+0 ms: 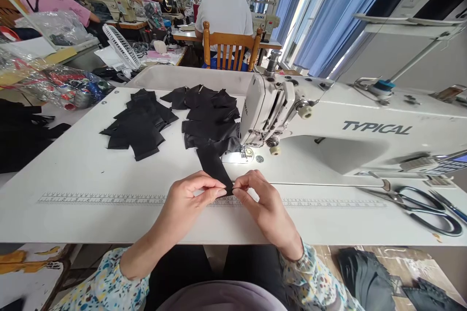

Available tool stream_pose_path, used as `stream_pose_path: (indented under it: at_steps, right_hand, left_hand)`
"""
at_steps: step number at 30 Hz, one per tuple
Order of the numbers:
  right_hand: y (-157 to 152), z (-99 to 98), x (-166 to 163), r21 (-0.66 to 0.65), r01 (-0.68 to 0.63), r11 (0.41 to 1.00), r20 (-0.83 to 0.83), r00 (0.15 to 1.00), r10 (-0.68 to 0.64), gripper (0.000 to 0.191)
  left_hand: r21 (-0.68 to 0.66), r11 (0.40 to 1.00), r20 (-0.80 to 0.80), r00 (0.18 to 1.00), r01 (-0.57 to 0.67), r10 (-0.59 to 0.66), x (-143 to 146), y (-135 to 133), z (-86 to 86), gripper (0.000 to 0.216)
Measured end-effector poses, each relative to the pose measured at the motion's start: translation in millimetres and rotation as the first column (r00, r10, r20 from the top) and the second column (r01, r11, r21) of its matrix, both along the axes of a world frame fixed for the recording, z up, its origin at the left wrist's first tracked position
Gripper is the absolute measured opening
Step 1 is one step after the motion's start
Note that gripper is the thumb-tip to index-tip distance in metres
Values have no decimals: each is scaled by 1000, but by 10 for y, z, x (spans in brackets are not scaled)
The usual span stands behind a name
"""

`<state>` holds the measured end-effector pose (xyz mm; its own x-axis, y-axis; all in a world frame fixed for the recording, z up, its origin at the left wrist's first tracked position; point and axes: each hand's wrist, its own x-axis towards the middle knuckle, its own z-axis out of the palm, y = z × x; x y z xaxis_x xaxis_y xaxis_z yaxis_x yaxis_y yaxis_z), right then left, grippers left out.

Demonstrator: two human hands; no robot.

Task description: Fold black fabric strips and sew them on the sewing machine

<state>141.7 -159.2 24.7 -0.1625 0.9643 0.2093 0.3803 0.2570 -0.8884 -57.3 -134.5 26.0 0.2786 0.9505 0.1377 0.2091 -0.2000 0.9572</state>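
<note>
A narrow black fabric strip [215, 164] runs from below the sewing machine's needle area toward me. My left hand [191, 194] pinches its near end from the left, thumb against fingers. On the other side, my right hand [260, 201] pinches the same end, fingertips almost meeting the left ones. Just beyond the strip stands the white sewing machine head [268, 112], its lit presser foot [245, 152] over the needle plate. Behind the strip lies a heap of black fabric pieces [211, 112], and a second black pile [138, 124] sits to its left.
A printed ruler scale [109, 199] crosses the white table [73, 223]. Scissors [419, 206] lie at the right. Black fabric [25, 131] sits at far left, more pieces [365, 277] lower right. People work ahead, one near a wooden chair [231, 46].
</note>
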Motion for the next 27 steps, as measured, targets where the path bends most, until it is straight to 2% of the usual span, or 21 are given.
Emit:
stream_pose_path:
  at_steps: [2, 4, 13, 27]
  right_hand:
    - [9, -5, 26, -44, -18, 999, -33, 999, 16, 10]
    - [13, -7, 39, -65, -18, 998, -49, 999, 15, 10]
    - [-8, -17, 20, -43, 27, 999, -84, 996, -31, 7]
    - [-18, -24, -20, 82, 76, 994, -25, 997, -75, 14]
  left_hand:
    - [-62, 998, 43, 999, 33, -30, -16, 14, 12, 11]
    - [-62, 997, 68, 997, 35, -31, -17, 12, 12, 12]
    - [68, 994, 19, 996, -87, 86, 27, -38, -15, 12]
    - [229, 971, -60, 995, -65, 81, 61, -43, -32, 15]
